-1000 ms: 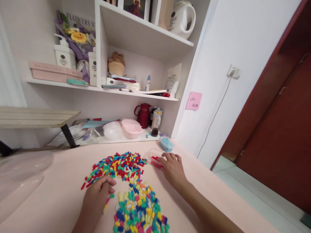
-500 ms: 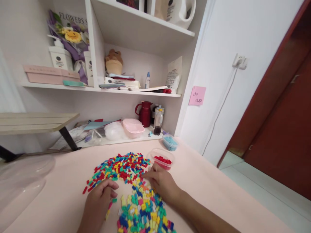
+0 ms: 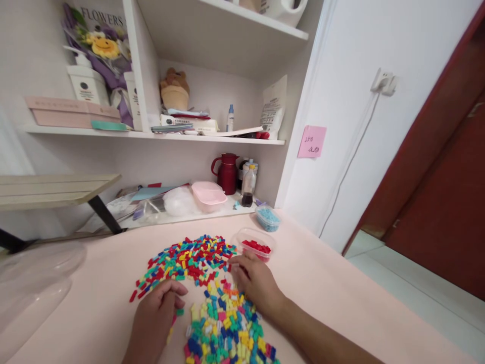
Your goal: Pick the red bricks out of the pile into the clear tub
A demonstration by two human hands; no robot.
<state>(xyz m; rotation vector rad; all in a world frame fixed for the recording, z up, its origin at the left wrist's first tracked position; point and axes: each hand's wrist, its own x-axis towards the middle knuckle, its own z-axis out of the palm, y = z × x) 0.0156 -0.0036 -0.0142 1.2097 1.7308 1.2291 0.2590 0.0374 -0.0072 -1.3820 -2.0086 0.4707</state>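
My right hand (image 3: 259,283) is over the right edge of a pile of small coloured toy bricks (image 3: 197,255), close to a clear plastic box (image 3: 242,235) of red bricks (image 3: 257,246). A red brick (image 3: 229,268) shows at its fingertips, which look closed on it. My left hand (image 3: 159,306) rests at the pile's near left, its fingers curled inward; whatever they hold is hidden. A few pink, yellow and green bricks lie beside and partly under it. Between my hands, a second spread of mixed bricks (image 3: 227,328) reaches toward me.
A clear box of light blue pieces (image 3: 268,220) stands behind the red one. Clear lids (image 3: 34,298) lie at the left, near a small wooden stand (image 3: 56,189). A pink container (image 3: 209,197), a red jug (image 3: 227,174) and a bottle (image 3: 248,187) line the back.
My right hand has moved slightly up and right, away from the brick pile toward the box of red bricks. My left hand has stayed nearly still. The view has shifted a little.
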